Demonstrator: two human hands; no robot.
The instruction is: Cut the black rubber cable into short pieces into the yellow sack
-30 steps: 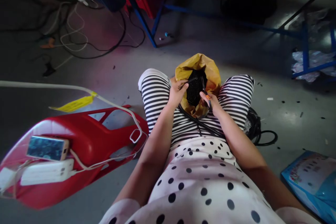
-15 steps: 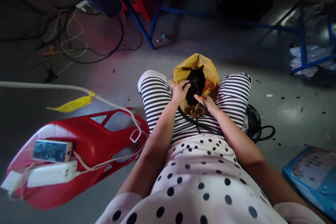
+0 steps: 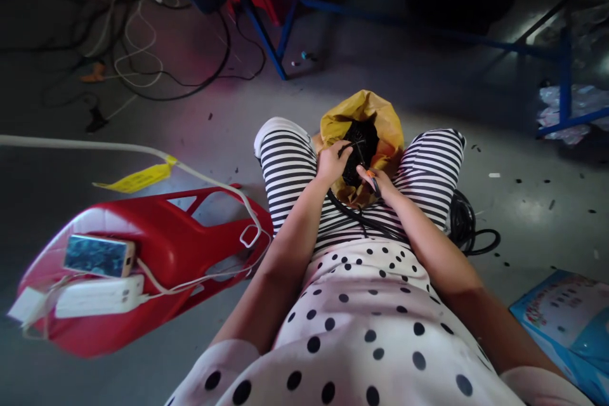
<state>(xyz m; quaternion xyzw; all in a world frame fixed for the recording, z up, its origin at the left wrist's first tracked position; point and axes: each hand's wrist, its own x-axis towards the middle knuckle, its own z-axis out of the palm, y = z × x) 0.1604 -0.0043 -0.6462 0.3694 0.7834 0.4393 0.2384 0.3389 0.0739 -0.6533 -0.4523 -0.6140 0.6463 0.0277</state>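
Observation:
A yellow bag [image 3: 387, 124] stands open between my knees, with a heap of black pieces [image 3: 354, 174] inside. Over its mouth, my left hand [image 3: 333, 162] pinches a thin black piece [image 3: 347, 144], too small and dark to name exactly. My right hand [image 3: 380, 184] is closed around scissors with orange and black handles [image 3: 375, 183]; their blades point up toward the left fingertips. Black cable [image 3: 366, 222] lies across my lap, just below the bag.
On my left, a red plastic stool [image 3: 152, 212] holds a phone [image 3: 98, 255] and a white power bank [image 3: 99, 296]. Coiled black cable [image 3: 461, 222] lies by my right leg, near a blue package [image 3: 561, 323]. Blue frame legs [image 3: 273, 51] stand ahead.
The view has shifted slightly, so the whole scene sits a little higher and to the right. Both hands stay over the bag in nearly the same pose.

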